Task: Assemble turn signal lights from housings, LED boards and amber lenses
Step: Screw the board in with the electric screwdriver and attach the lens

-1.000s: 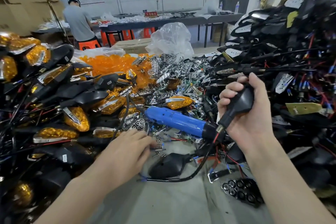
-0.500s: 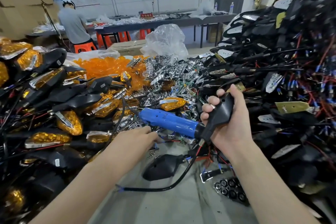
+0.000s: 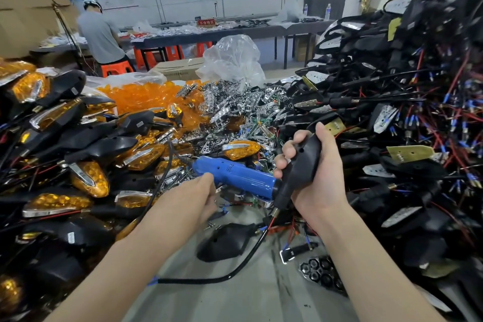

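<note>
One smooth black teardrop housing [image 3: 303,162], gripped by right hand [image 3: 325,180]

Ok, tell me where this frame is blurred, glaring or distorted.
Head view: sharp in the middle, on the right hand gripping the black housing and on the blue screwdriver; smeared at the top right over the wired housing pile; wide-angle bending toward the edges; glare on the clear plastic bag; light even, shadows soft.

Blue screwdriver [image 3: 235,178], black at its collar; housing [image 3: 303,162] matte black; lenses [image 3: 141,97] heaped in bright translucent orange; reflectors [image 3: 227,112] glinting silver; finished lights [image 3: 88,178] amber with chrome strips and black shells; wires [image 3: 444,123] red and blue through the black pile; bench [image 3: 222,300] grey; stools [image 3: 115,68] orange.
</note>
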Demonstrator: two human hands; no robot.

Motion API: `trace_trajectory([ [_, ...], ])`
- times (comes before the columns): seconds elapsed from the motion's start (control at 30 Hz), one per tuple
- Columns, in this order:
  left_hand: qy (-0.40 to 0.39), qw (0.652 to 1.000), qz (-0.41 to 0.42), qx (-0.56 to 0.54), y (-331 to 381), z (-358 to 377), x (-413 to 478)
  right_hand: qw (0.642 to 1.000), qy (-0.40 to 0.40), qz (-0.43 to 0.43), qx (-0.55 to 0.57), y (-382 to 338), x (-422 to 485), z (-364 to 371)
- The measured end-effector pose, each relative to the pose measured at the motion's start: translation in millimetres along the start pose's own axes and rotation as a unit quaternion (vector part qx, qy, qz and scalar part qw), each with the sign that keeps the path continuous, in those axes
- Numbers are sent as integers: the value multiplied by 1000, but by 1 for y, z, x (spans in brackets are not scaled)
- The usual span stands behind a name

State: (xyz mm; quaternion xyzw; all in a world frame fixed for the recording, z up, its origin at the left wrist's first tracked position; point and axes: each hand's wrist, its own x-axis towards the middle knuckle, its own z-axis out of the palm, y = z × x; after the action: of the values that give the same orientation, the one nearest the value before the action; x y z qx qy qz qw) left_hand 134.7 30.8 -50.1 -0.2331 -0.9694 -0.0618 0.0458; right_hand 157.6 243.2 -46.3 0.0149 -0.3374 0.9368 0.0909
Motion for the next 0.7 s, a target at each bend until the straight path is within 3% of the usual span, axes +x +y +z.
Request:
trace_trajectory([
  [0.07, 70, 990, -21, -124, 6, -4, -3, 1000, 11, -6, -8, 2, -1, 2],
  [0.17, 167, 936, -4, -309, 33, -18, -3, 999, 33, -25, -19, 6, -1, 5],
  [0.27, 198, 899, 47, -387, 64, -33, 3, 997, 55, -42, -32, 9, -3, 11],
  [0.4, 217, 884, 79, -407, 88, -40, 14, 992, 84, -53, -77, 10, -7, 14],
  [0.7, 249, 915, 129, -290, 101, -38, 19, 981, 134, -52, -131, 14, -4, 13],
])
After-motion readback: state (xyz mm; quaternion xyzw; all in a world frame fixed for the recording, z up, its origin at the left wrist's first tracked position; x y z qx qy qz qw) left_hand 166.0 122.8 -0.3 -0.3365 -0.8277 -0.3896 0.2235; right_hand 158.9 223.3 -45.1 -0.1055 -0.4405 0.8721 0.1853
